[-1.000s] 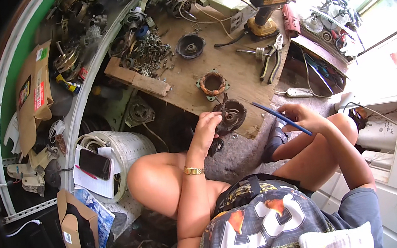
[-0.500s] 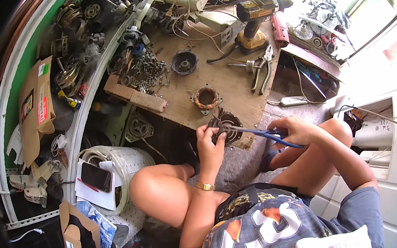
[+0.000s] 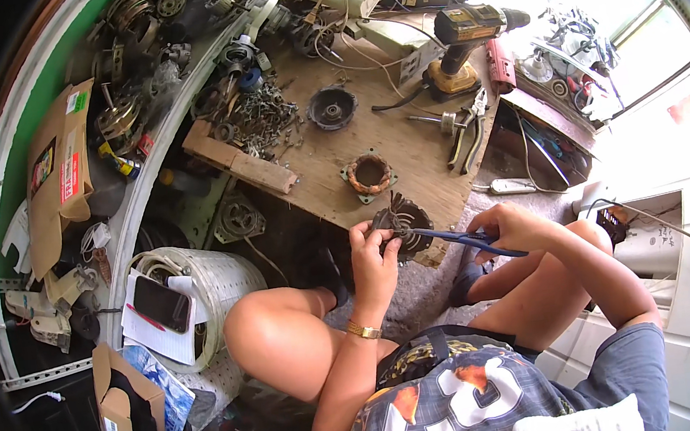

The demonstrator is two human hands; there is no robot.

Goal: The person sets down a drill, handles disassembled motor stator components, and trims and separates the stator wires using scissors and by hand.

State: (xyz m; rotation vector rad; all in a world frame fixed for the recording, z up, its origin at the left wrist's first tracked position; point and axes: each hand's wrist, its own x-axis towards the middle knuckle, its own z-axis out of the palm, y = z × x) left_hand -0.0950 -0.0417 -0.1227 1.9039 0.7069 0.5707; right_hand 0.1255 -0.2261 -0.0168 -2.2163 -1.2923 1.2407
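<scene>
My left hand grips a dark round motor part with copper windings at the near edge of a wooden board. My right hand is closed on blue-handled pliers, whose tips reach left into the part. A gold bracelet sits on my left wrist. Both knees are raised below the board.
On the board lie a second copper-wound stator, a black round housing, a yellow cordless drill, pliers and a pile of screws. A white drum carrying a phone and notepad stands left. Cardboard boxes line the left side.
My head has leaned in, so the board looks larger. The pliers have swung down and left from above the part, and their tips now meet the part in my left hand.
</scene>
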